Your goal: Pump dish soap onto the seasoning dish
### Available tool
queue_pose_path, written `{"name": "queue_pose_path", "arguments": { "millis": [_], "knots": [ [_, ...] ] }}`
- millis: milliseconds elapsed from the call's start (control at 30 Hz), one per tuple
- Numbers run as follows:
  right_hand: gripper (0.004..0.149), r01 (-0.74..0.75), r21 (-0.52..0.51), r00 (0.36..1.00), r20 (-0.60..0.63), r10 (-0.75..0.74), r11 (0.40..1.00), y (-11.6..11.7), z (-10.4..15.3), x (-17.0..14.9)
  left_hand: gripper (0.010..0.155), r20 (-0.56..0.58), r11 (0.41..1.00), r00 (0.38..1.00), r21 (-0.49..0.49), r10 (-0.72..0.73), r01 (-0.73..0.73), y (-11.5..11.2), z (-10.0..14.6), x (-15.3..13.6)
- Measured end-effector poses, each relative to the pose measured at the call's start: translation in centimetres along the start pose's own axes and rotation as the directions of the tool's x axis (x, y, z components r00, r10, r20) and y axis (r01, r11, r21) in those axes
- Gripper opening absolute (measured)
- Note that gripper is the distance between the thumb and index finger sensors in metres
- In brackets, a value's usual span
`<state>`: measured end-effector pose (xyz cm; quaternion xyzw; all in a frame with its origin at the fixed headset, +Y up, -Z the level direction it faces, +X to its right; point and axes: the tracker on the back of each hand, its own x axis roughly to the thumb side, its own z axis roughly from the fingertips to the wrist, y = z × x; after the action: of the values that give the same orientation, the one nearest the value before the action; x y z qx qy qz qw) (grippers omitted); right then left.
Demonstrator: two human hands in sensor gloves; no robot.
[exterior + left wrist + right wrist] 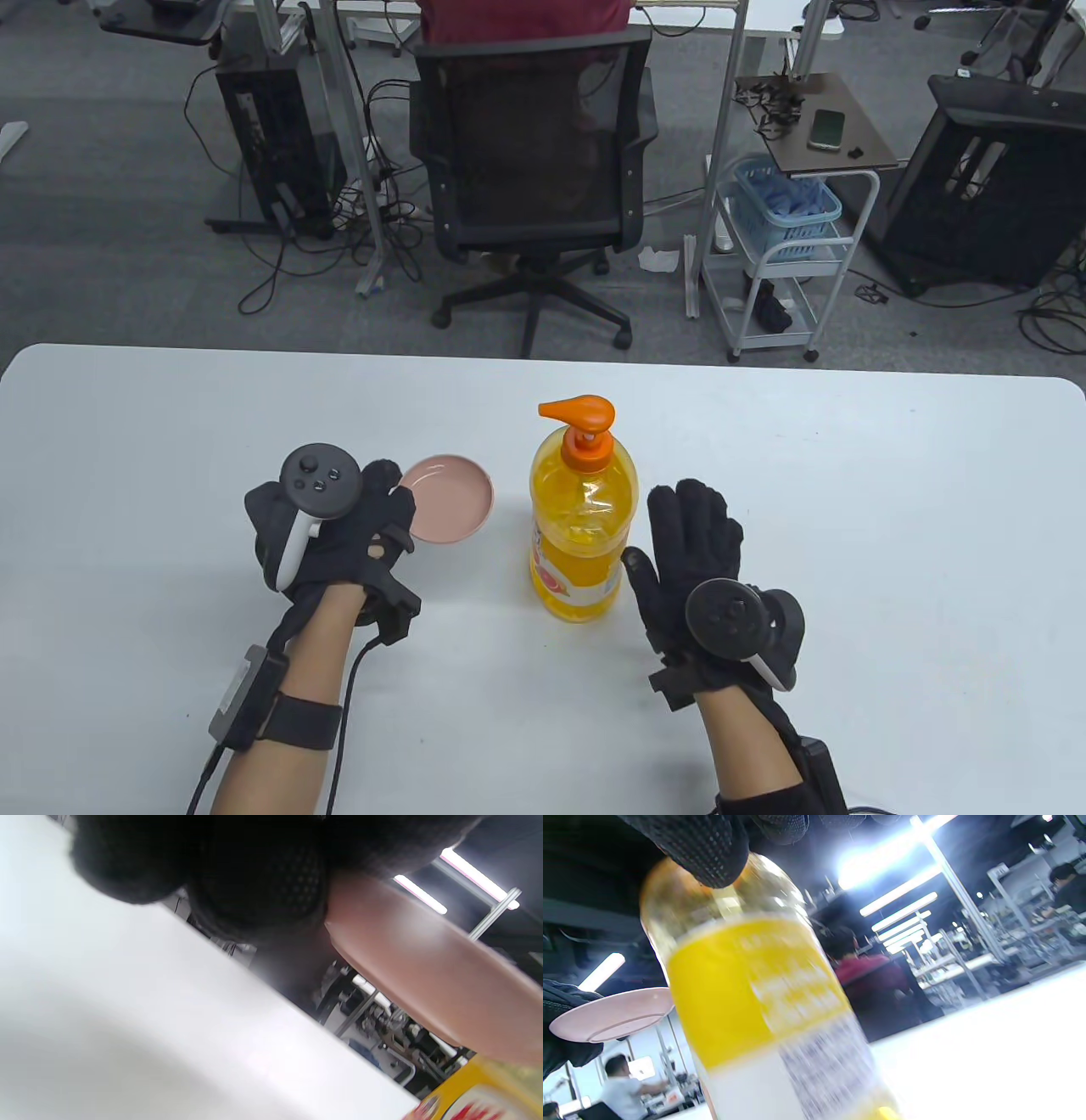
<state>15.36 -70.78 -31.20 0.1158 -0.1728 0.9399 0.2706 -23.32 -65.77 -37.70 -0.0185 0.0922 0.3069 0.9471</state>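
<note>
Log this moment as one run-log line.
left hand: holds pink dish lifted | right hand: open beside soap bottle, contact unclear | pump: not pressed | bottle: upright on table

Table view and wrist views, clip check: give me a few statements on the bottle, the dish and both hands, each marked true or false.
1. The dish soap bottle stands upright on the white table. True.
2. The left hand holds the pink seasoning dish lifted off the table. True; the right wrist view shows it raised.
3. The right hand is pressing down on the orange pump head. False; it is open beside the bottle, lower than the pump.
4. The pump nozzle points toward the bottle's right. False; in the table view it points left, toward the dish side.
5. The bottle is nearly empty. False; yellow liquid fills most of it.
</note>
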Motion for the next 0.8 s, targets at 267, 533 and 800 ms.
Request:
{"name": "queue_pose_path", "arguments": {
  "millis": [267,533,800],
  "knots": [
    [0.072,-0.007,0.121,0.995,-0.097,0.019,0.993,2.8,2.1,-2.9,0.050,-0.143,0.992,0.987,-0.112,-0.076,0.060,-8.2,-1.5,-5.3],
    [0.071,-0.063,0.143,0.994,-0.081,0.075,0.988,3.1,2.4,-2.6,0.050,-0.179,0.990,0.979,-0.116,-0.100,0.080,-10.0,-1.9,-5.9],
    [0.070,-0.069,0.127,0.994,-0.078,0.079,0.990,2.1,2.3,-2.3,0.063,-0.027,0.967,0.994,-0.236,-0.107,0.098,-9.3,-0.4,-5.1]
  ]
}}
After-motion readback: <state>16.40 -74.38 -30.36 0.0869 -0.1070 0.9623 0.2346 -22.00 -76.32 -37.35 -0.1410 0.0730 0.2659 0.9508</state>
